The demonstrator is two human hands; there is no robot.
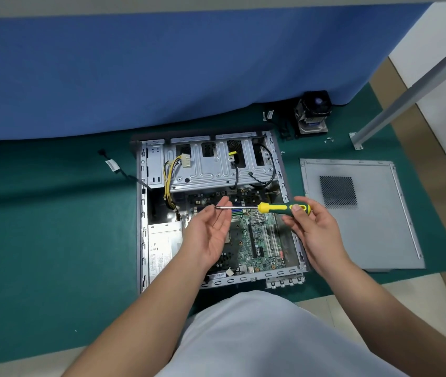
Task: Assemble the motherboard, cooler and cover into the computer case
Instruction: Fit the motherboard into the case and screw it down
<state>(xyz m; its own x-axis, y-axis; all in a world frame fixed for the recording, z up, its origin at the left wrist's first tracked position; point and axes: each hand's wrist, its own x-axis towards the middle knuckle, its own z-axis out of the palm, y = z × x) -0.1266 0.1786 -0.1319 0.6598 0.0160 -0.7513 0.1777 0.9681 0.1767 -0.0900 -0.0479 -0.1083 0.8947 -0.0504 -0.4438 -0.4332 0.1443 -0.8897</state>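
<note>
The right hand [315,227] has its grip closed round the green-and-yellow handle of a screwdriver [270,207], held level above the open computer case [145,213]; the left hand [211,229] is released, palm up, fingertips at the tool's tip. The motherboard [257,240] lies inside the case, mid-mat [53,240] on the floor. The cover [374,235] lies flat toward the mat's right edge, the cooler [313,111] near its far edge.

The screwdriver [284,207] has a yellow and green handle. The motherboard [257,240] is green. The cover [374,221] is grey with a dark perforated patch. The mat [39,227] is teal, the cloth [134,72] blue.
</note>
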